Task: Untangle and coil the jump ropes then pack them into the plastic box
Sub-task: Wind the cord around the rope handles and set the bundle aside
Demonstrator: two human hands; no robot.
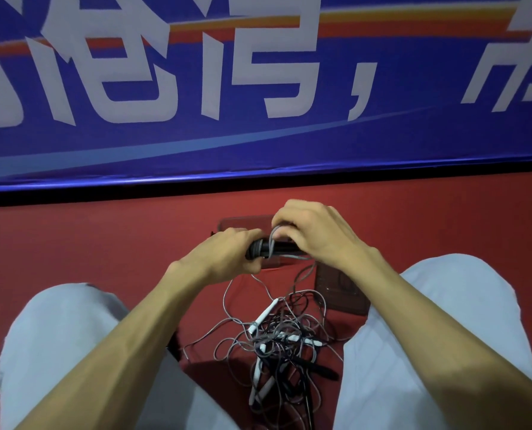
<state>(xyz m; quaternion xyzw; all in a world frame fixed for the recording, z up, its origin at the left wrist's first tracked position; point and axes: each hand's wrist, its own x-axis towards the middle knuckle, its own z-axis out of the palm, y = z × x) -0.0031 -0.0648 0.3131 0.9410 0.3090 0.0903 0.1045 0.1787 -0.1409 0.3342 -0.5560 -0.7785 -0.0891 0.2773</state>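
L hand (pixel 227 251) & R hand (pixel 315 232) fingers gripping black handles (pixel 278 247), red floor (pixel 103 243), blue banner (pixel 258 144) behind, prob. clear box (pixel 239 221)

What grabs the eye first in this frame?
At centre, the left hand grips black handles while the right hand holds grey cord looped over them. Below them a tangle of ropes with white handles lies on the red floor. A blue banner with large white characters fills the top.
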